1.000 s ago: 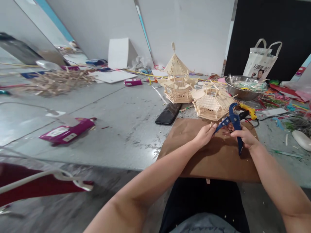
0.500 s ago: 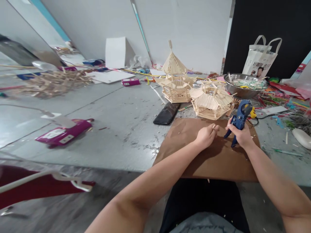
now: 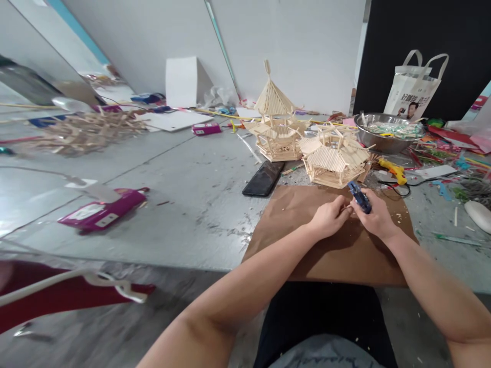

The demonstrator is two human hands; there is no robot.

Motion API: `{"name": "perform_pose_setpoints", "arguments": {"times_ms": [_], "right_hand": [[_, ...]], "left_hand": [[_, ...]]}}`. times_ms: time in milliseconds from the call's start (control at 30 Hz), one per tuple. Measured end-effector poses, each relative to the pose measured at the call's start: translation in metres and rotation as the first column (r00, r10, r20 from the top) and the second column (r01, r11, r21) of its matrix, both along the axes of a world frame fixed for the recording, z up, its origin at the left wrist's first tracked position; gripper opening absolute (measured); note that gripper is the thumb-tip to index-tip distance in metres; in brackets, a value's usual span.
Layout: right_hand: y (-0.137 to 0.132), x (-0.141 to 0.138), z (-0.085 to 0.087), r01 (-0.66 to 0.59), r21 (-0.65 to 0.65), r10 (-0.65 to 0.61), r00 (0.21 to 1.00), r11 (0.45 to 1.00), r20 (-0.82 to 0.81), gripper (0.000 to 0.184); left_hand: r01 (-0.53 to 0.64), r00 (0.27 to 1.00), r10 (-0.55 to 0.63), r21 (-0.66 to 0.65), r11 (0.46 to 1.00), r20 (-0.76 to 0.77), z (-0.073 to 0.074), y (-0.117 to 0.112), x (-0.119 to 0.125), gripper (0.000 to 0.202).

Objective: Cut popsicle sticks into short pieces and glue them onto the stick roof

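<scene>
My right hand (image 3: 378,215) is closed around blue-handled cutters (image 3: 359,197), which now point up and left over the brown sheet. Close by, my left hand (image 3: 329,217) pinches a thin wooden stick (image 3: 348,207) whose end reaches toward the cutters. Whether the blades touch the stick is hidden by my fingers. Just beyond my hands sits a low wooden-stick model (image 3: 333,162) with a sloping roof. Behind it to the left rises a taller stick pavilion (image 3: 276,120) with a pointed roof. Brown paper (image 3: 280,232) lies under both hands.
A black phone (image 3: 263,179) lies left of the models. To the right are a yellow glue gun (image 3: 394,170) with its cord, a metal bowl (image 3: 387,143), a white mouse (image 3: 478,215) and scattered craft scraps. A purple power strip (image 3: 107,209) is on the left.
My right hand has turned the cutters and brought them left, next to the stick in my left hand. The yellow glue gun behind has come into fuller view.
</scene>
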State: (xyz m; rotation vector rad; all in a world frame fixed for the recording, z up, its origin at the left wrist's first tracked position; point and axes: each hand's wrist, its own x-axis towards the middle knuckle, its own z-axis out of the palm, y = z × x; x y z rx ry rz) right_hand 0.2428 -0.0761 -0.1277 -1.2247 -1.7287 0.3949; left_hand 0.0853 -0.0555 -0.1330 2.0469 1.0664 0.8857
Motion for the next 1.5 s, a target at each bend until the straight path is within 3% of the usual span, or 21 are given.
{"name": "perform_pose_setpoints", "arguments": {"times_ms": [167, 367, 600, 767, 1000, 1300, 1500], "right_hand": [[-0.002, 0.003, 0.007, 0.095, 0.044, -0.096, 0.995, 0.994, 0.010, 0.015], [0.000, 0.003, 0.005, 0.119, 0.108, -0.130, 0.986, 0.987, 0.104, 0.023], [0.009, 0.010, 0.000, 0.190, 0.230, -0.233, 0.957, 0.954, 0.174, 0.038], [0.014, 0.015, -0.004, 0.174, 0.236, -0.239, 0.929, 0.956, 0.283, 0.041], [0.015, 0.017, -0.006, 0.148, 0.237, -0.227, 0.909, 0.960, 0.350, 0.046], [0.019, 0.023, -0.005, 0.129, 0.259, -0.230, 0.883, 0.957, 0.409, 0.051], [0.020, 0.025, -0.004, 0.188, 0.243, -0.281, 0.852, 0.952, 0.442, 0.053]], "left_hand": [[0.136, 0.989, -0.140, 0.071, 0.988, 0.045, 0.001, 0.006, -0.006, 0.016], [0.170, 0.985, -0.171, 0.064, 0.983, 0.019, 0.002, 0.009, -0.009, 0.020], [0.077, 0.968, -0.058, -0.069, 0.995, 0.245, 0.006, 0.017, -0.014, 0.026], [0.097, 0.918, -0.032, -0.145, 0.985, 0.396, 0.008, 0.019, -0.015, 0.032], [0.132, 0.890, -0.053, -0.143, 0.981, 0.452, 0.010, 0.017, -0.014, 0.040], [0.154, 0.882, -0.048, -0.192, 0.969, 0.468, 0.014, 0.018, -0.015, 0.035], [0.174, 0.881, -0.039, -0.245, 0.954, 0.471, 0.014, 0.017, -0.016, 0.038]]}}
